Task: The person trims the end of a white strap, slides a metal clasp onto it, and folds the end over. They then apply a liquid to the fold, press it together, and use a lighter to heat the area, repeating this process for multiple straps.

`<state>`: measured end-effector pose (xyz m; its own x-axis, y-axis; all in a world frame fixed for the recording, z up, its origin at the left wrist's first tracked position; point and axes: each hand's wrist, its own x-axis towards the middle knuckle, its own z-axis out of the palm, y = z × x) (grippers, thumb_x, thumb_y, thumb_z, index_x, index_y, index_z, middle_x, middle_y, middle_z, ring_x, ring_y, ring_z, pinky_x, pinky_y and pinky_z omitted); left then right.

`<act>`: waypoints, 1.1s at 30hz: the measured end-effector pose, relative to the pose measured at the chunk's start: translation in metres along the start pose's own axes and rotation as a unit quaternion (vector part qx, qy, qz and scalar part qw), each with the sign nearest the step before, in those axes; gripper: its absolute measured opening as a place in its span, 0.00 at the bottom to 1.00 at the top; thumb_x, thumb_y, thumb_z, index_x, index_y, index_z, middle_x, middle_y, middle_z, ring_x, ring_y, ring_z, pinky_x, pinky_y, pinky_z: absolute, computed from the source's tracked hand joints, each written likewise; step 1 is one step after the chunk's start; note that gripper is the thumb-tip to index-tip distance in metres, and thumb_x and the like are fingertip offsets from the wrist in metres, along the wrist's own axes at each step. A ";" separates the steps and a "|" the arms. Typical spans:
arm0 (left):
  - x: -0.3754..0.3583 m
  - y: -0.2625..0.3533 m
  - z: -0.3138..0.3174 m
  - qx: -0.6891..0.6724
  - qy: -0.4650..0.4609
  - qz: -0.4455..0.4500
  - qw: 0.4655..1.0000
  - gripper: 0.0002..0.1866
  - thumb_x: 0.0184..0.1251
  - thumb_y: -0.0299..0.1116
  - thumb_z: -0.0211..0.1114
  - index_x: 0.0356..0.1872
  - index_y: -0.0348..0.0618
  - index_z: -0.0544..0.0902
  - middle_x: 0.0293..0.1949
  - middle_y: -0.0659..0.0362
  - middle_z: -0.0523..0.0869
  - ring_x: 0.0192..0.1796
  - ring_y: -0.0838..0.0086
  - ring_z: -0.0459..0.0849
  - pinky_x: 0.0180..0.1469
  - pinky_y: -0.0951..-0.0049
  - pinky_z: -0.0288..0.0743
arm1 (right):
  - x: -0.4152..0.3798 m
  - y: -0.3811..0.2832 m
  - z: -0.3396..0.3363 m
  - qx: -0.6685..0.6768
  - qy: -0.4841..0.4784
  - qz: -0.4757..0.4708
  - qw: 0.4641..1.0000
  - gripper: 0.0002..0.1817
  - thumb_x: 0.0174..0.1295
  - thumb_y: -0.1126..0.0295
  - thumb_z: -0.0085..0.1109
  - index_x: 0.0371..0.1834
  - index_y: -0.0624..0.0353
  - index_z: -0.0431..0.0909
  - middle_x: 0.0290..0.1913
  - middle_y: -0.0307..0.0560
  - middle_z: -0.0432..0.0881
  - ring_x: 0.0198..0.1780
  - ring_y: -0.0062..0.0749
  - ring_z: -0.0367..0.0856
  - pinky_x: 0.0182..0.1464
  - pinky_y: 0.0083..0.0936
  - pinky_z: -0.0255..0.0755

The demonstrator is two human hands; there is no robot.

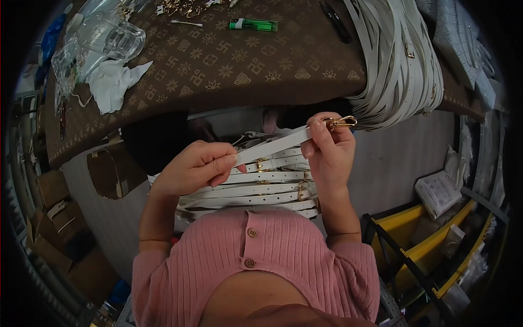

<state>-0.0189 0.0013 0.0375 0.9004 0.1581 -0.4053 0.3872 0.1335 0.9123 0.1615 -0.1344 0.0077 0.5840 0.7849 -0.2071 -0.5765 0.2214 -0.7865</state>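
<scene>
A white strap [277,144] is stretched between my two hands, slanting up to the right. My left hand [202,165] pinches its lower end with closed fingers. The other end is gripped between the thumb and fingers of my right hand [331,146]. A gold snap hook [345,121] sticks out past my right fingertips at that end. Beneath the strap, across my lap, lie several white belts [234,203] with punched holes and gold buckles [263,164]. My left fingers partly hide the strap's lower tip.
On the brown patterned tablecloth [239,65] ahead lie a green lighter [254,25], a cotton swab [187,23], a black pen [335,22], a white cloth [113,84] and a clear plastic container [111,35]. White straps [389,60] drape over the right edge. Yellow bins [406,226] stand lower right.
</scene>
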 end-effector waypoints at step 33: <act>0.013 -0.019 -0.013 -0.181 0.345 0.196 0.900 0.15 0.70 0.30 0.42 0.49 0.33 0.73 0.24 0.66 0.69 0.21 0.89 0.59 0.23 0.88 0.53 | 0.172 0.026 0.060 -0.731 -0.160 -0.405 0.526 0.07 0.53 0.72 0.56 0.33 0.63 0.74 0.38 0.50 0.73 0.40 0.40 0.71 0.40 0.31 0.68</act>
<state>-0.0170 0.0131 0.0142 0.5677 0.8159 -0.1094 -0.1361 0.2241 0.9650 0.2124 0.0409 -0.0138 0.0394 0.8845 0.4648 0.9786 0.0598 -0.1969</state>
